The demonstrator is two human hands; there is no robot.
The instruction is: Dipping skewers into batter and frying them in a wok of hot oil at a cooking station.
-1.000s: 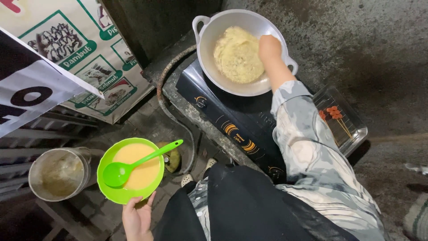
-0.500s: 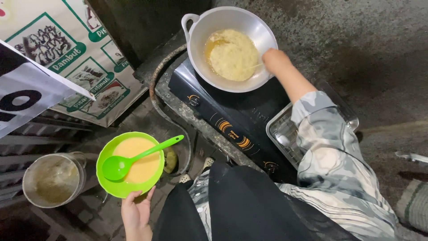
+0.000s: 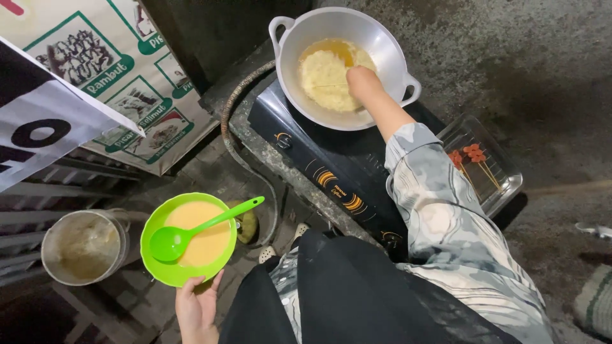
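My left hand [image 3: 194,306] holds a bright green bowl [image 3: 148,223] from below, at the lower left. The bowl is full of pale yellow batter, and a green ladle [image 3: 191,232] rests in it. My right hand [image 3: 363,81] reaches into a round metal wok [image 3: 382,44] at the top. Its fingers are curled around what looks like a thin stick, which lies across a yellowish mass of frying batter [image 3: 322,79] in oil. The wok sits on a black stove [image 3: 331,159].
A clear tray [image 3: 503,191] with orange skewered pieces [image 3: 472,156] lies right of the stove. A metal pot [image 3: 83,245] stands at the lower left. A ribbed hose [image 3: 233,121] curves down beside the stove. Picture boards [image 3: 108,70] lean at the upper left.
My right hand has moved from the wok's right rim inward over the frying batter. The green bowl in my left hand has stayed about level.
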